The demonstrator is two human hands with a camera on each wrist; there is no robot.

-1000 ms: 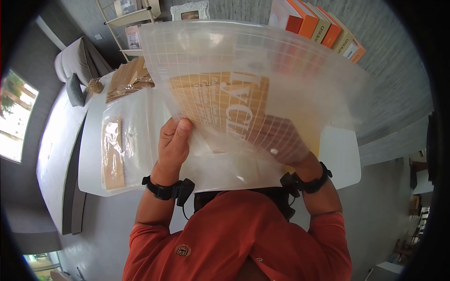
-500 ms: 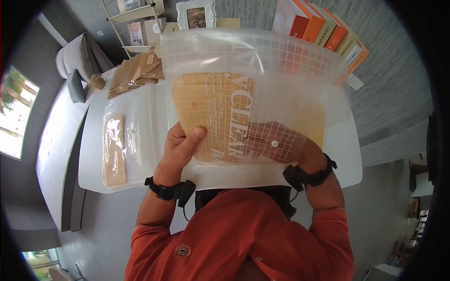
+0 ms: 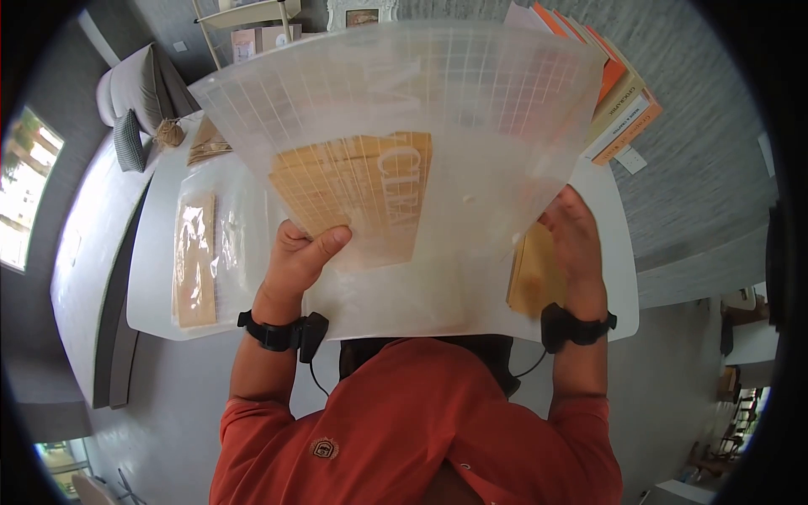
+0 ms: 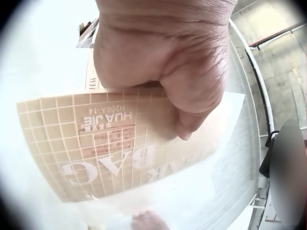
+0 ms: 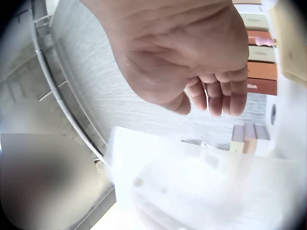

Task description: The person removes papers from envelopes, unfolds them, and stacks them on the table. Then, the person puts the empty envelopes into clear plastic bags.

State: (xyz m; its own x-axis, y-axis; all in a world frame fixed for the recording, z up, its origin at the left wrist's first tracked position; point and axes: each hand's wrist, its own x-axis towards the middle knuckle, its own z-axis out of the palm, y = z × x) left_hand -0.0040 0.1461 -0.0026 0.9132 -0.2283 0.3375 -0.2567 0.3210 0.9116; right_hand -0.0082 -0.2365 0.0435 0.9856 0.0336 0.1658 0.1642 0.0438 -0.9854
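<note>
My left hand [image 3: 299, 259] pinches the lower left edge of a clear plastic bag [image 3: 484, 109] with a white grid and letters, together with brown paper pieces [image 3: 358, 189] seen through it. In the left wrist view the thumb and fingers of the left hand [image 4: 165, 57] grip the printed bag [image 4: 108, 143] over the brown paper. The bag's broad upper part stands raised and spread. By its lower right edge is my right hand [image 3: 576, 244], fingers loosely bent. In the right wrist view the right hand [image 5: 182, 57] holds nothing, with the cloudy plastic [image 5: 211, 191] below it.
On the white table [image 3: 621, 261], brown envelopes [image 3: 535, 273] lie beside the right wrist. A clear-wrapped brown pack [image 3: 195, 261] lies at the left, more brown paper [image 3: 204, 145] behind it. Books [image 3: 624, 114] stand at the back right, a white picture frame [image 3: 362, 17] at the back.
The right hand has come out from behind the plastic and moved right. The bag has spread wider and its upper left corner has swung left; the brown pieces have shifted left. The left hand keeps its hold.
</note>
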